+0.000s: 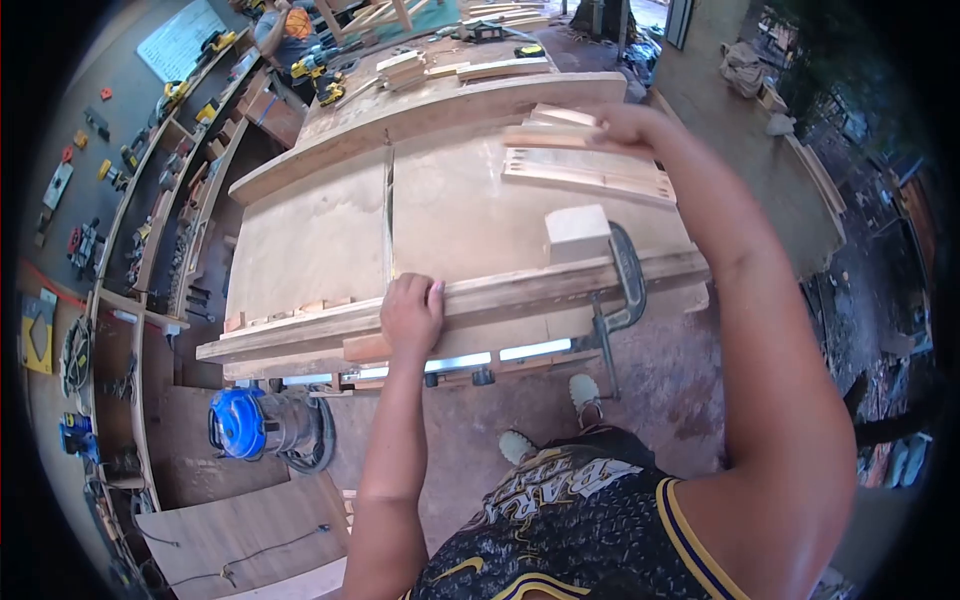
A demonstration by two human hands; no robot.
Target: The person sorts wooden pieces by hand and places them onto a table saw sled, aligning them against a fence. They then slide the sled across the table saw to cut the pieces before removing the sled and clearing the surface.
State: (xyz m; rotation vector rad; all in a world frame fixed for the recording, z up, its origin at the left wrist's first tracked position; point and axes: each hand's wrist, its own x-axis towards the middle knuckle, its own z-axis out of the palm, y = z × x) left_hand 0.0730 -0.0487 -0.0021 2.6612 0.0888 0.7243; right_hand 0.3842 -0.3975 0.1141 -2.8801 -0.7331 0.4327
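Plainly, the broad plywood table [300, 240] carries a front rail [500, 303], where the left hand [412, 312] curls over, its grip unclear. At the far right, the right hand [620, 125] pinches a wooden strip [545, 137]; careless dragging could skew neighbouring pieces [590, 180]. It looks slim, reddish-brown, blurred.

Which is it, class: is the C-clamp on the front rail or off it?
On: the C-clamp straddles the front rail, its screw hanging below. Whether it is fully tightened, I cannot tell.
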